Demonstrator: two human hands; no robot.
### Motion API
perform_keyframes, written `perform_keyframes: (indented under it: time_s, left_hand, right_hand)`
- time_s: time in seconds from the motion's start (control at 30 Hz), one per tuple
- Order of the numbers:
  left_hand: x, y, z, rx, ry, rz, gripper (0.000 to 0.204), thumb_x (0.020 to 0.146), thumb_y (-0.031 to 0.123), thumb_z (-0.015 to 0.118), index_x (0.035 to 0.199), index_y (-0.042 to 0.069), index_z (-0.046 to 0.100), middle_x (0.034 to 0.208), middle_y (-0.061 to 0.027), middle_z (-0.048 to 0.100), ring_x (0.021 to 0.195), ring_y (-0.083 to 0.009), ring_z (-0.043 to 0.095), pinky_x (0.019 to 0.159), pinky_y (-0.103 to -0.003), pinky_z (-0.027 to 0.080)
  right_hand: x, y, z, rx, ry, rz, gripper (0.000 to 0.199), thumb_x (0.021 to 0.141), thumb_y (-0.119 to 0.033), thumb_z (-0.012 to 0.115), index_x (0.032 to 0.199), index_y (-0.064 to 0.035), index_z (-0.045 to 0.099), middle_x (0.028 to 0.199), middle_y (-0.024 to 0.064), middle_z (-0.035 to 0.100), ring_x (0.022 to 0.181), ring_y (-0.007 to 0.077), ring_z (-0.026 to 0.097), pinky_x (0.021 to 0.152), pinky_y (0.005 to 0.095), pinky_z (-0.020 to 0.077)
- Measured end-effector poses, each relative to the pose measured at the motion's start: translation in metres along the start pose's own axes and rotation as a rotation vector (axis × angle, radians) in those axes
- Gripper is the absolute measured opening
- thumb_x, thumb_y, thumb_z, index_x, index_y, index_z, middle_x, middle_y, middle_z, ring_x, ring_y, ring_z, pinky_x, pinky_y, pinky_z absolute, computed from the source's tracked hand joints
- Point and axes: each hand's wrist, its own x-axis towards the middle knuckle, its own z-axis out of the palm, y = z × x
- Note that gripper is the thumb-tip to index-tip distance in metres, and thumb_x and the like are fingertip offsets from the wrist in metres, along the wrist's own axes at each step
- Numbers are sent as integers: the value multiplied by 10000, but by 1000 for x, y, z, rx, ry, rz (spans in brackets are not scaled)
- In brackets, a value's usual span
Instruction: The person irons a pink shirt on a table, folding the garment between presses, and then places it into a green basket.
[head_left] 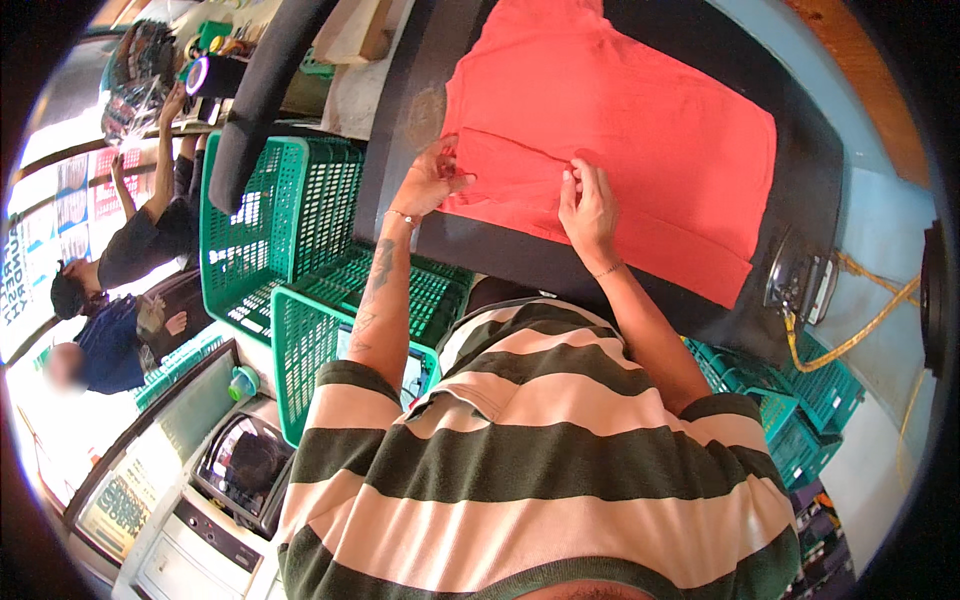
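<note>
A coral-red garment [680, 130] lies spread over a dark padded board, with a seam or fold line running between my hands. My left hand [428, 182] is at its left edge, thumb and fingers closed on the red cloth. Farther right, my right hand [590, 208] has thumb and fingertips pinched together at the end of the fold line, on the same garment. To the right of the garment an iron [793, 280] stands near the board's edge with a yellow cord [850, 352].
Green plastic baskets [250, 225] stand at my left, with a nearer one [305, 345] beside my left arm. More teal crates [815, 400] are low on the right. A front-loading washer [242, 465] stands lower left. Two people [150, 235] are beyond the baskets.
</note>
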Motion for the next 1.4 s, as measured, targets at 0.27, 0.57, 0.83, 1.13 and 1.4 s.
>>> perform_keyframes:
  time_s: [0.27,0.57,0.83,1.13,1.4]
  left_hand:
    - [-9,6,-3,447,192,218,553,846,35,753,1361,28,551,1235,-156,629,1046,-286,640,869,-388,546]
    - [-17,-17,49,1223,316,609,697,975,490,548,1515,70,414,1570,-98,409,1476,-277,327,1203,-514,223]
    - [-18,-11,66,1173,364,489,1003,891,669,575,1574,11,248,1658,-174,190,1538,-369,137,1193,-649,83]
    - [-5,-18,174,1142,582,258,1181,794,839,506,1588,20,200,1675,-126,162,1555,-330,72,1118,-766,-15]
    - [-27,-21,161,915,756,216,1057,889,721,522,1587,3,182,1665,-186,158,1551,-360,64,1139,-732,-13]
  right_hand:
    - [2,-1,0,-364,-422,-530,576,1021,-349,474,1512,-54,418,1558,107,432,1475,311,324,1227,482,194]
    - [-11,19,-11,-283,-465,-662,560,1029,-362,469,1522,-101,418,1600,53,372,1483,270,316,1221,534,185]
    - [37,108,-181,-391,43,-473,462,910,-204,673,1349,-92,586,1397,198,541,1326,384,478,1113,531,347]
    - [8,371,-407,-718,151,199,745,919,-602,620,1260,59,586,1106,272,616,1030,442,598,925,520,472]
    - [30,318,-397,47,-200,645,527,951,-504,654,1224,-55,610,539,-16,459,393,91,430,360,284,340]
